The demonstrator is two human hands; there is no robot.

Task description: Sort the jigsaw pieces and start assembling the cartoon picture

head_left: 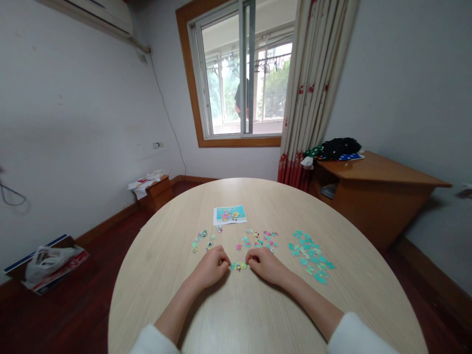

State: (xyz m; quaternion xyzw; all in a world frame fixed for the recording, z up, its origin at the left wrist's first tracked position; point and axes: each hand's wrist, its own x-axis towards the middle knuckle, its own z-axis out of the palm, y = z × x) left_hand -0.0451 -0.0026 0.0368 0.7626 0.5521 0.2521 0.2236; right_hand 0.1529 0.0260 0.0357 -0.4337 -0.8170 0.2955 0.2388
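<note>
My left hand [211, 268] and my right hand [266, 265] rest on a round light-wood table [206, 314], fingers curled, both pinching a small joined cluster of yellow and teal puzzle pieces [239, 266] between them. Loose puzzle pieces lie just beyond: a small group at the left [201, 240], a pink and teal group in the middle [260, 238], and a bigger teal pile at the right [310, 255]. A printed reference picture [229, 215] lies flat farther back on the table.
A wooden desk [372, 189] with dark clothes stands at the right under a curtain [313, 88]. A window [241, 73] is ahead. A small wooden box [157, 191] and a plastic bag on a board [47, 263] sit on the dark floor at left.
</note>
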